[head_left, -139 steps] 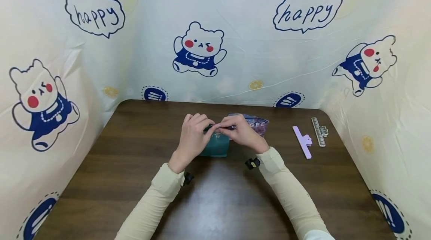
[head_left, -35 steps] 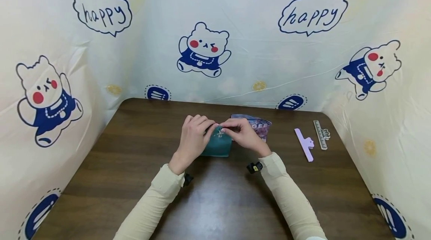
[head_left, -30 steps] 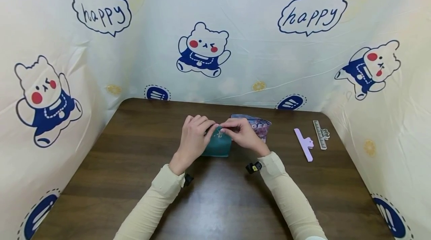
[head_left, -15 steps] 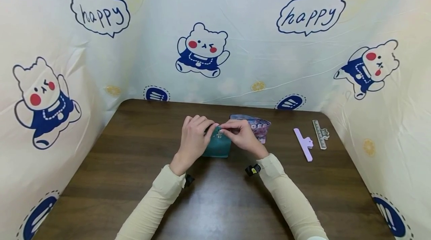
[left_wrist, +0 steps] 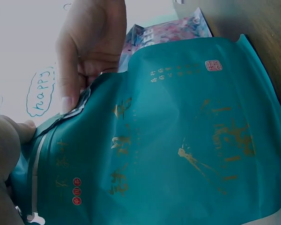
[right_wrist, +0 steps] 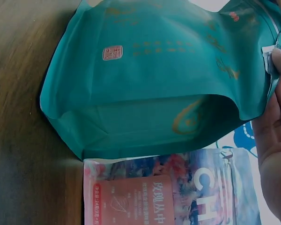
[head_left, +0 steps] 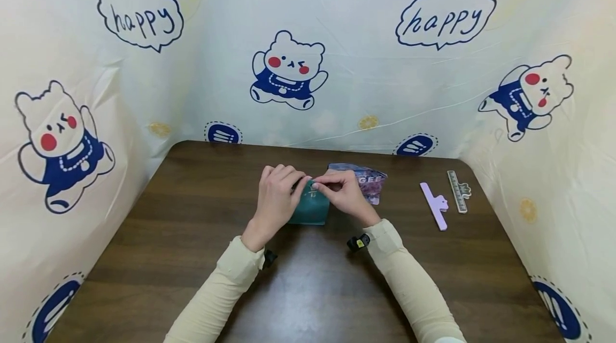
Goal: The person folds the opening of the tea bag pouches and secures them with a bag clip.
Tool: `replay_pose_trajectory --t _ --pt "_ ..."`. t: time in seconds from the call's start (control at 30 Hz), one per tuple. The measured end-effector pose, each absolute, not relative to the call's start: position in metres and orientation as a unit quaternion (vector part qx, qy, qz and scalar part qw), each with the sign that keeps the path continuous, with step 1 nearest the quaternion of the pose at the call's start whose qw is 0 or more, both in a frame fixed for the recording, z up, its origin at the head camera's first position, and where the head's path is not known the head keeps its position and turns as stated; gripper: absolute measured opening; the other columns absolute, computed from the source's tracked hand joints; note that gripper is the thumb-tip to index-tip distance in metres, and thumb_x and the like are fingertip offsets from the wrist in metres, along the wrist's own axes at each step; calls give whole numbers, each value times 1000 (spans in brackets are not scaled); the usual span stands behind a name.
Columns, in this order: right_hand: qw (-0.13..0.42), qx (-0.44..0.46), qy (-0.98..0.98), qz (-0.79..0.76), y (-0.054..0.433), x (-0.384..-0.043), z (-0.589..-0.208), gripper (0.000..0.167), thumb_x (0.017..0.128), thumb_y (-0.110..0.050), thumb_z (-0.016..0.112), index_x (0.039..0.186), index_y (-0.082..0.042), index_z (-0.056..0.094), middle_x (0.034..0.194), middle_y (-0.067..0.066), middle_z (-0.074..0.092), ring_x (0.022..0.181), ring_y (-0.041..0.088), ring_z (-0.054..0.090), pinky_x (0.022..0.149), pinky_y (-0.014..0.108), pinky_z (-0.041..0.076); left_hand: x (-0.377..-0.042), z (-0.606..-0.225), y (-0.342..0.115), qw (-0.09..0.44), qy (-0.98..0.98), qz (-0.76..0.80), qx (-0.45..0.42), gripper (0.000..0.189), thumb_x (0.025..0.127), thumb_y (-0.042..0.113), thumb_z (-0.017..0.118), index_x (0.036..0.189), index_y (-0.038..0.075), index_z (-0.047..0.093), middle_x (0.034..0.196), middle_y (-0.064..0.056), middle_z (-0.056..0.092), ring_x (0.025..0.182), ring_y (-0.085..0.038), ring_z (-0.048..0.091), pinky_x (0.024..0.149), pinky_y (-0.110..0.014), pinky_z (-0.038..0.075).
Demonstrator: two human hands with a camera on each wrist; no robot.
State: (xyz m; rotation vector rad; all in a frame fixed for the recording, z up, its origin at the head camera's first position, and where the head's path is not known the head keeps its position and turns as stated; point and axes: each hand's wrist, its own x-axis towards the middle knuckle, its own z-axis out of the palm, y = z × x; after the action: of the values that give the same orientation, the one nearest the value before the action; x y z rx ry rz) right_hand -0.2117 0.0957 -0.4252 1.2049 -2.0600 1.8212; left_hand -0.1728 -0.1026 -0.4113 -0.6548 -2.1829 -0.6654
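A teal foil tea bag (head_left: 309, 211) with gold lettering stands upright on the table between both hands. My left hand (head_left: 278, 193) grips its top edge at the left, fingers behind and thumb in front. Close beside it, my right hand (head_left: 347, 193) pinches the same top edge between thumb and forefinger. In the left wrist view a pale strip (left_wrist: 39, 164) runs along the bag's top near the left hand, and the edge under the right thumb is creased. The right wrist view shows the bag's side gusset (right_wrist: 145, 126) and the right fingers (right_wrist: 271, 117) at its mouth.
A pink and blue printed pouch (head_left: 372, 185) stands just behind and right of the tea bag. At the table's right lie a purple bag clip (head_left: 434, 206) and a clear ruler-marked clip (head_left: 456, 191). A printed curtain (head_left: 346, 91) surrounds the wooden table (head_left: 192, 236).
Compared with the earliest frame, the right thumb has shifted down onto the bag's front, and the hands' fingertips sit slightly farther apart. Over the last second both hands stay nearly still.
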Motion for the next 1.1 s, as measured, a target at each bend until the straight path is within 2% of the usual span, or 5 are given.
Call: replay_pose_trajectory --t 0.27,0.5,0.7,0.8,1.1 --pt "-5 392 -709 585 104 -213 -415 18 92 14 64 108 14 72 97 27 72 66 20 55 57 22 47 -174 -410 -103 373 -853 -257 -258 10 92 19 77 93 9 78 83 -4 72 76 -22 59 74 -38 39" --pt "-15 402 -714 573 108 -213 -415 19 91 16 64 108 15 72 103 28 73 79 44 66 67 45 60 -174 -410 -102 369 -855 -256 -260 11 93 20 76 93 9 78 84 -4 72 76 -22 59 74 -38 39" --pt "-5 342 -732 589 111 -213 -422 13 91 7 70 102 9 76 92 22 74 67 46 63 59 52 58 -174 -409 -102 368 -854 -259 -261 13 90 20 79 94 8 78 84 -5 73 77 -22 60 75 -37 40" --pt "-8 336 -732 592 113 -213 -425 12 91 5 70 101 9 76 92 23 73 74 47 67 63 59 56 -175 -409 -103 368 -854 -260 -260 15 90 21 79 95 7 79 85 -5 74 77 -22 60 74 -37 40" --pt "-37 367 -724 583 120 -212 -426 19 93 14 62 110 15 71 105 30 70 91 48 69 72 54 57 -175 -409 -102 369 -853 -263 -259 11 90 18 79 95 8 79 85 -5 74 76 -22 59 74 -37 39"
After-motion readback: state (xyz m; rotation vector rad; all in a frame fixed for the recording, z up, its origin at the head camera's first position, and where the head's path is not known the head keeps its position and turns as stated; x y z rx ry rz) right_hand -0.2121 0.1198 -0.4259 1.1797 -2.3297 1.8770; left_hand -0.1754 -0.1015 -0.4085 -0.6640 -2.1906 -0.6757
